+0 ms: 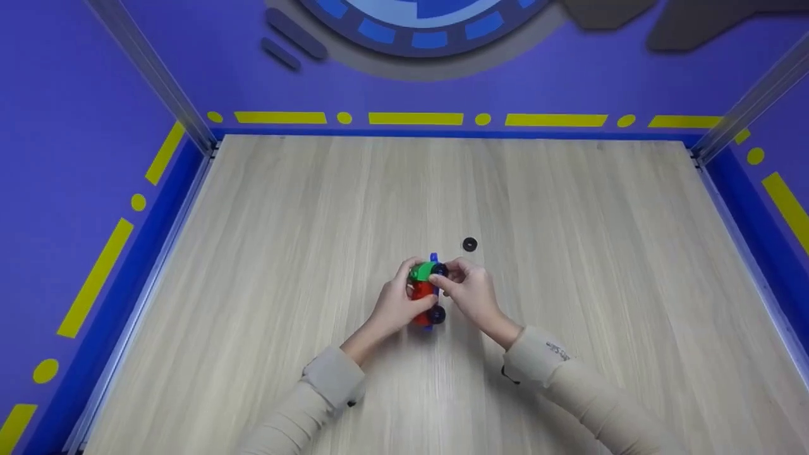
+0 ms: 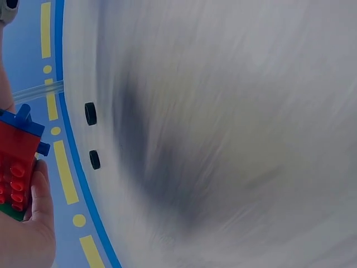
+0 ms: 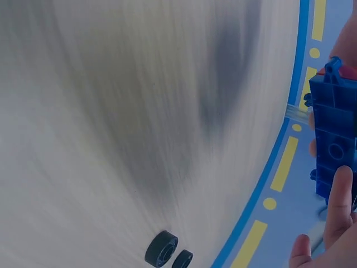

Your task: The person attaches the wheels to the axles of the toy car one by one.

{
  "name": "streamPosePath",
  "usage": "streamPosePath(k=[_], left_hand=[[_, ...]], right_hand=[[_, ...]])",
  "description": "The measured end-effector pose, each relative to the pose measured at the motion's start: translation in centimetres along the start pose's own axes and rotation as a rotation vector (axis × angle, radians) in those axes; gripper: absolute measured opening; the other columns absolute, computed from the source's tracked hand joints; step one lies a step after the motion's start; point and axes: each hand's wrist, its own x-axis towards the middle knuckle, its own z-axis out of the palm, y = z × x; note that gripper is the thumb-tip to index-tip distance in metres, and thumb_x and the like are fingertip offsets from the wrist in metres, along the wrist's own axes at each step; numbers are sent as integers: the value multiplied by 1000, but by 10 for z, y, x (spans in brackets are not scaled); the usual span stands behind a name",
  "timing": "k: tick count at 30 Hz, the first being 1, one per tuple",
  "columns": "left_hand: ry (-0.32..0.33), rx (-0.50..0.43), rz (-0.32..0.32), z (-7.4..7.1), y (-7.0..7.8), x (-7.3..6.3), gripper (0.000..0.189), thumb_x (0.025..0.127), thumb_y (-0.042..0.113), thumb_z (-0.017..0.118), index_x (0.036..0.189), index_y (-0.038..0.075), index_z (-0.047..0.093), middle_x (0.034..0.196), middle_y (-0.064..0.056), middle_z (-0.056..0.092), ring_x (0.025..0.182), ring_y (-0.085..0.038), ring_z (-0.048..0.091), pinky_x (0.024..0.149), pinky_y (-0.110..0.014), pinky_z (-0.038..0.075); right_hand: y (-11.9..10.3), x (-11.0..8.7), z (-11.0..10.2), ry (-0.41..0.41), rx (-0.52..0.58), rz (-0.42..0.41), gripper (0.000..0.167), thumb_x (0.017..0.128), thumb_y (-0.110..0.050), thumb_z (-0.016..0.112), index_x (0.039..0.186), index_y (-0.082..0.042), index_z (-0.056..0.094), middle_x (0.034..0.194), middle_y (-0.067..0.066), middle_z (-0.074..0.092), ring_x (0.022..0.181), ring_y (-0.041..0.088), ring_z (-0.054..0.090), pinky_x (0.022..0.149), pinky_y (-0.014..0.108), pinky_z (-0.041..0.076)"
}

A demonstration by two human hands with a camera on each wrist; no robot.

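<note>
In the head view a toy car of building blocks, with a red block (image 1: 424, 292), a green block (image 1: 423, 272) and a blue base (image 3: 334, 128), is gripped by my left hand (image 1: 399, 298) from its left side. Two black wheels show on its right side, one beside the green block and another wheel (image 1: 437, 315) at the near end. My right hand (image 1: 474, 292) pinches the far wheel (image 1: 439, 270) between thumb and fingers. The right wrist view shows the base's underside, with bare blue pegs along one edge. Red studs (image 2: 18, 184) show in the left wrist view.
A loose black wheel (image 1: 469, 244) lies flat on the wooden table (image 1: 569, 253), beyond the right hand. Both wrist views show two loose wheels, including a smaller-looking wheel (image 3: 182, 259). Blue walls (image 1: 404, 95) with yellow dashes border the table at the back and sides.
</note>
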Motion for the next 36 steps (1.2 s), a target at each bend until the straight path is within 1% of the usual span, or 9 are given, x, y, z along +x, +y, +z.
streamPosePath(k=[2,4,9,14,18,22,30,36], left_hand=[[1,4,-7,0,-2,0,59,78,21,63,129,19,32,103,-3,57,70,-12,48,59,-22,43],[5,9,1,0,-3,0,60,78,21,63,130,18,33,105,-4,57,72,-13,50,60,-23,44],[3,22,3,-2,-5,-2,60,78,20,63,130,18,33,109,-7,57,75,-14,53,62,-25,46],[2,30,0,-3,-7,-3,59,78,22,63,130,22,34,112,-7,57,78,-14,54,65,-26,46],[-4,19,1,-2,-8,-3,61,78,23,63,130,22,33,109,-7,58,78,-15,54,66,-27,47],[2,18,-15,-2,-10,-3,63,78,24,64,132,23,30,106,-7,59,82,-15,55,69,-28,47],[28,28,-49,-2,-11,-3,72,77,26,66,135,18,24,95,-7,60,85,-17,56,74,-32,47],[47,22,-71,-3,-14,-3,72,76,26,68,133,17,26,102,-9,60,92,-20,57,81,-36,47]], right_hand=[[2,-1,0,-14,-31,-2,22,75,-19,69,88,-2,62,66,4,59,55,12,55,49,19,45],[3,-2,-1,-15,-65,-14,24,75,-20,69,90,-3,62,66,3,58,55,9,53,49,18,44],[6,-4,0,-18,-127,-47,27,74,-22,69,94,-5,62,63,1,57,55,7,47,48,18,38],[7,-4,0,-31,-131,-57,29,74,-23,70,94,-5,62,62,2,57,54,7,47,48,17,38],[7,-4,0,-25,-153,-56,29,73,-23,70,94,-5,62,62,1,56,55,8,46,49,18,37],[7,-4,0,-25,-170,-49,29,74,-23,70,95,-5,62,62,-1,54,55,8,45,48,18,36],[11,-5,1,-20,-160,-36,29,74,-23,70,95,-5,62,62,0,55,54,7,45,48,17,36],[15,-6,0,-26,-155,-24,30,73,-23,70,96,-6,62,62,-1,55,55,7,44,48,17,36]])
